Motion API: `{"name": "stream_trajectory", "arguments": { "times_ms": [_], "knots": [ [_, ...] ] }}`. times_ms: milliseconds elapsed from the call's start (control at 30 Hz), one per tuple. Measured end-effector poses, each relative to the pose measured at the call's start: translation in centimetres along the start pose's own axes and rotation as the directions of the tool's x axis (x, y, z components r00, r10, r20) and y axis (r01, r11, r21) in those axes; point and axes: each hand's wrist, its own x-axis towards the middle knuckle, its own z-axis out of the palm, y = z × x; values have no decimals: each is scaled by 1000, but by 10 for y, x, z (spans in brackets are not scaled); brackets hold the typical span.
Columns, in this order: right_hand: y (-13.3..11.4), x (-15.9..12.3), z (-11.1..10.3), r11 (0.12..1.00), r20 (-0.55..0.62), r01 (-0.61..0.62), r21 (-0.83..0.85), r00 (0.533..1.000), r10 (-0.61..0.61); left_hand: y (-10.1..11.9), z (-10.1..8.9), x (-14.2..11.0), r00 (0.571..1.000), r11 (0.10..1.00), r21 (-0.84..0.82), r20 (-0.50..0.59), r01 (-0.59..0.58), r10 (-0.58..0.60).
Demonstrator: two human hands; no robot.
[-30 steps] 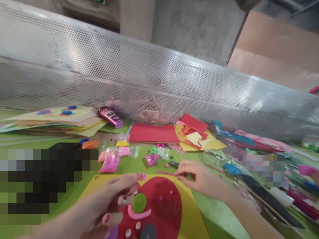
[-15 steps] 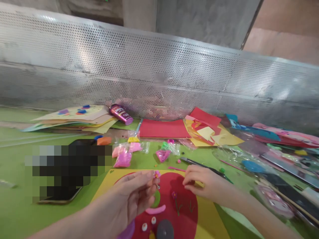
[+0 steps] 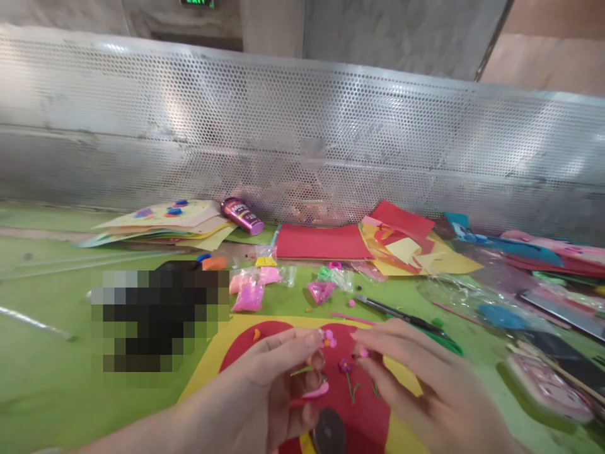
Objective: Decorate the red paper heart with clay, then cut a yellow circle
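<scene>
Between the thumb and finger of my left hand (image 3: 278, 378) is a small pink clay flower (image 3: 329, 339) with an orange centre. My right hand (image 3: 425, 378) pinches a little pink clay ball (image 3: 363, 352) just right of it. Both hands are above a red paper heart (image 3: 359, 422) on a yellow sheet (image 3: 208, 359). On the heart lie a purple clay flower (image 3: 345, 366) with a thin green stem, a dark grey round piece (image 3: 329, 431) and a pink clay strip (image 3: 316, 389), partly hidden by my left fingers.
Small bags of pink clay (image 3: 249, 294), a craft knife (image 3: 385, 307) and a red sheet (image 3: 324, 241) lie beyond the heart. A purple tumbler (image 3: 242, 215) lies near the perforated metal panel (image 3: 265, 139). A pink case (image 3: 548, 384) is at right, a blurred dark object (image 3: 161, 315) at left.
My right hand has moved in close to my left and now shows a pink ball in its fingertips. The flower stays in my left hand. The view has shifted slightly.
</scene>
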Motion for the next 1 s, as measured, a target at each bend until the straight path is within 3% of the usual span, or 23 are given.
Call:
{"name": "stream_trajectory", "arguments": {
  "times_ms": [267, 467, 800, 1000],
  "knots": [
    [-4, -2, 5, 992, 20, 124, 28, 992, -124, -5, -2, 0, 998, 999, -2, 50, 43, -43],
    [-1, -4, 7, 996, 46, 90, 28, 995, -92, -3, 0, -2, 994, 999, 11, 97, 50, -51],
    [-4, -8, 5, 1000, 63, 3, 22, 998, -5, -1, 2, -4, 996, 996, 89, 87, 27, -35],
    [-4, -7, 5, 999, 124, 15, 30, 992, -19, -2, -1, -1, 993, 997, 69, 107, 42, -49]
  ]
}}
